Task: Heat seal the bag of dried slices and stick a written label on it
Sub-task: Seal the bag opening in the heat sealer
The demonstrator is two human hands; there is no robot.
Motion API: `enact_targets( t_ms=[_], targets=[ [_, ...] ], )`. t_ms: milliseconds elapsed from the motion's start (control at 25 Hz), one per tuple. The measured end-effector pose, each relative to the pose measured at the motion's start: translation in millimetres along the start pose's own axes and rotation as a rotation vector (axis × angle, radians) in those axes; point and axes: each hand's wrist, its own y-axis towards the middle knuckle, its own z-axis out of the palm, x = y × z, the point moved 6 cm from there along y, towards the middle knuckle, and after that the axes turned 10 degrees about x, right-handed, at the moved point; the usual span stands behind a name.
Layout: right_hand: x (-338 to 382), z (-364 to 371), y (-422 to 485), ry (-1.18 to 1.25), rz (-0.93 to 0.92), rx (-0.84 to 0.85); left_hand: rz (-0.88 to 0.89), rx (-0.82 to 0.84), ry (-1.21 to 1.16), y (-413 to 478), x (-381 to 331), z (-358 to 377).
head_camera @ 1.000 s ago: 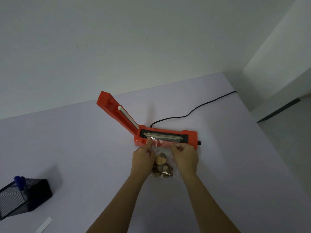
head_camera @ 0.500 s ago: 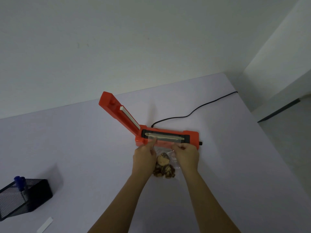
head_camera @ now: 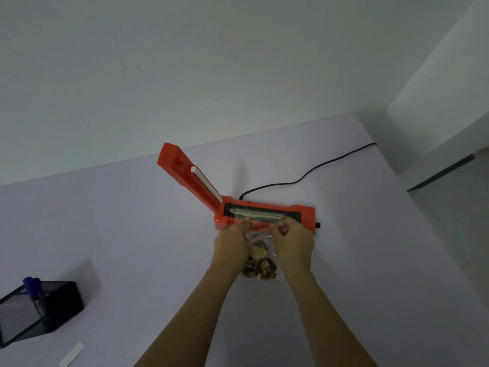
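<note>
An orange heat sealer point(head_camera: 304, 214) lies on the table with its lid arm point(head_camera: 186, 176) raised to the upper left. A clear bag of brown dried slices point(head_camera: 260, 263) lies in front of it, its open top edge laid over the sealing strip. My left hand point(head_camera: 232, 241) pinches the bag's top left corner, thumb at the sealer's front edge. My right hand point(head_camera: 292, 241) pinches the top right corner with curled fingers. The slices sit bunched at the bag's bottom between my wrists.
A black power cord point(head_camera: 312, 170) runs from the sealer's back to the table's far right edge. A black mesh pen holder point(head_camera: 45, 311) with a blue pen point(head_camera: 31, 286) stands at the near left. A white label strip point(head_camera: 72, 353) lies by the front edge.
Both hands have kept their pinch on the bag's top and shifted it slightly up onto the sealing strip. The sealer lid stays raised.
</note>
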Motion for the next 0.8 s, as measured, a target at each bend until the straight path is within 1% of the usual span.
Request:
enact_targets(
  t_ms=[200,400,600,680,800],
  targets=[
    [11.5,-2.0,-5.1,-0.041,-0.134,-0.025,0.018,0.025,0.046,-3.1,-3.6,-2.0],
    [16.8,-1.3,-15.4,-0.043,-0.339,-0.070,-0.008,-0.010,-0.051,-2.5,1.7,-3.3],
    [19.4,1.2,-22.6,-0.058,-0.484,-0.136,0.045,-0.009,-0.071,-3.5,5.8,-3.0],
    [20.5,1.7,-25.2,-0.069,-0.518,-0.155,0.042,-0.023,-0.079,-1.3,9.8,-0.9],
    [18.2,2.3,-23.9,-0.058,-0.506,-0.158,0.049,-0.086,-0.047,-3.2,14.1,-0.2]
  ],
)
